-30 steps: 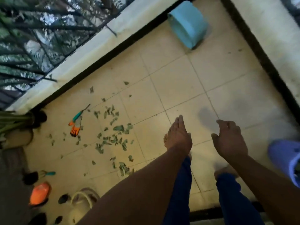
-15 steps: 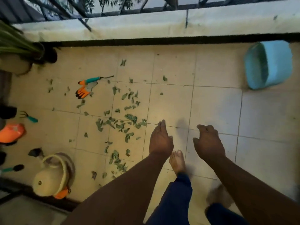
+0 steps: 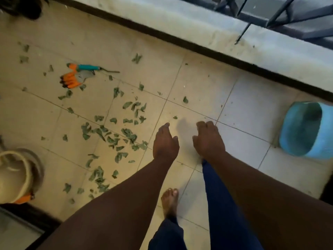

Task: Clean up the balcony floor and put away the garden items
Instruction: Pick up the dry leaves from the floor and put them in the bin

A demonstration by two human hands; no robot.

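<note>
Where the green leaf scraps (image 3: 111, 139) lay thickest, they covered the tiled floor (image 3: 198, 83) across the left-centre of the frame, running from a clump near the lower left up toward a few strays at the middle. Above them, in the upper left, an orange-fingered glove (image 3: 72, 81) rested on the tiles, touching a teal-handled hand tool (image 3: 88, 67) whose thin metal end pointed toward the right. Both hands hung over the floor at the centre of the frame, holding nothing: the left hand (image 3: 165, 143) had its fingers straight and together, pointing away from the camera, while the right hand (image 3: 208, 139) had its fingers loosely curled under. Neither touched any leaf; the nearest scraps lay just left of the left hand. Below the hands, one bare foot (image 3: 170, 202) stood on the tiles, with dark blue trouser legs (image 3: 221, 204) on either side of it. A light blue bucket (image 3: 306, 130) lay on its side at the right edge, its mouth turned toward the left. At the lower left edge stood a cream watering can (image 3: 16, 175) with an orange part at its base. A pale ledge (image 3: 180, 20) with a dark border crossed the top, and dark railing bars (image 3: 281, 11) rose in the upper right.
</note>
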